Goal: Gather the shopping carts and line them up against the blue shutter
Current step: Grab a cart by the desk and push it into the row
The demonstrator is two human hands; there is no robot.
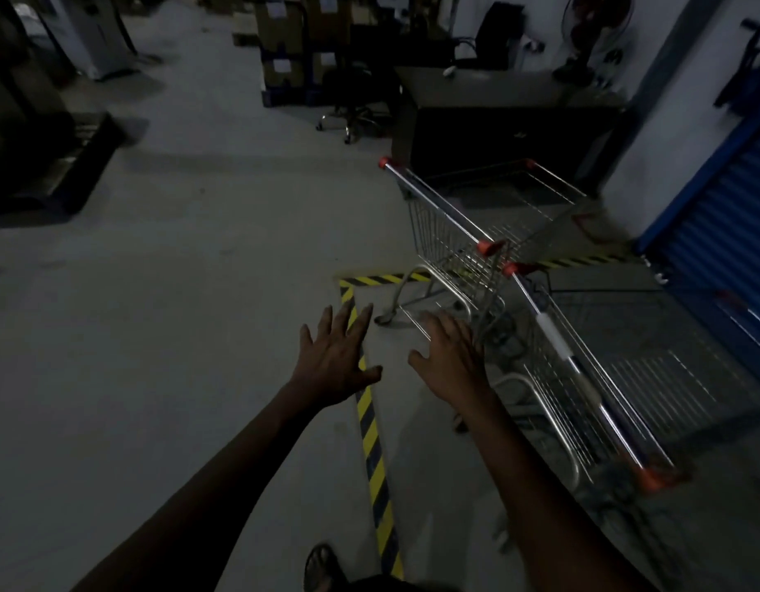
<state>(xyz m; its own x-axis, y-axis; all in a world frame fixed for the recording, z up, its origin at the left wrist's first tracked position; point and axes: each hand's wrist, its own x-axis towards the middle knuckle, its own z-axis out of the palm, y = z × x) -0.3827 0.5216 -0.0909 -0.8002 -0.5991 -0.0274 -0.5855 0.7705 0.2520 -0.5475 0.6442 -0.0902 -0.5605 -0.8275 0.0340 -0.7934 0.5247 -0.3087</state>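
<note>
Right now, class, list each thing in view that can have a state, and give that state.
Left hand: open, fingers spread, holding nothing.
Right hand: open, holding nothing.
Near cart: upright, basket empty, unheld.
Far cart: upright, basket empty, unheld.
Blue shutter: down.
Office chair: unoccupied.

We see the nearer silver wire shopping cart point(583, 378) as bare metal, its thin rods bright and glossy where light catches them, with a smooth white plastic sleeve point(551, 335) on its top rail. The farther silver wire shopping cart point(438, 224) looks the same polished metal. The orange-red corner caps point(486, 247) look like smooth plastic. The blue ribbed shutter point(720, 232) appears to be painted metal with a dull sheen. The grey concrete floor point(199, 292) is matt and faintly scuffed, the yellow-and-black striped tape point(372, 442) on it smooth. The stacked brown boxes point(280, 32) look like matt cardboard.
</note>
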